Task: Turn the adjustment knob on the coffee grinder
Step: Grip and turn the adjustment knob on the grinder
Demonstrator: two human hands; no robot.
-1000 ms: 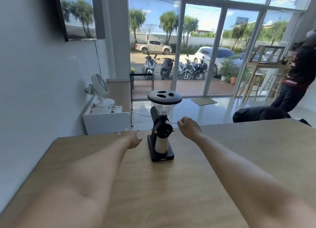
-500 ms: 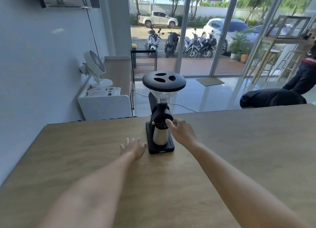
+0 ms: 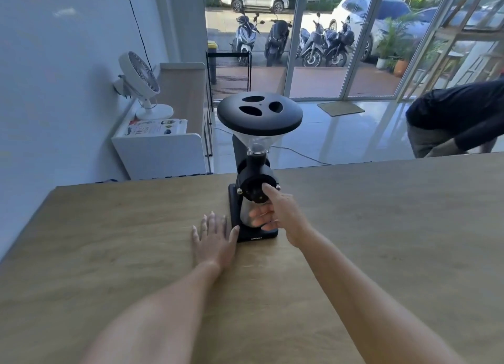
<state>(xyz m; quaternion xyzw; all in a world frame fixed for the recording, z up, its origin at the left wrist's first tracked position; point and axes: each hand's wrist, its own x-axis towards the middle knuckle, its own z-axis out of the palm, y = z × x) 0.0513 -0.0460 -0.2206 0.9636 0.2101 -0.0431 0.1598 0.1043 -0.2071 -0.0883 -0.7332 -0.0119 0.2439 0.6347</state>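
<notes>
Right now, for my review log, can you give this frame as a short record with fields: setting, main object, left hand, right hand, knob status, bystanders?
setting: wooden table facing glass doors
main object: black coffee grinder, upright, hopper lid on
left hand: flat on the table, open, thumb beside the grinder base
right hand: at the grinder front, thumb on the adjustment knob
knob status: touched; full grip cannot be told
bystanders: one person bending beyond the table, right
</notes>
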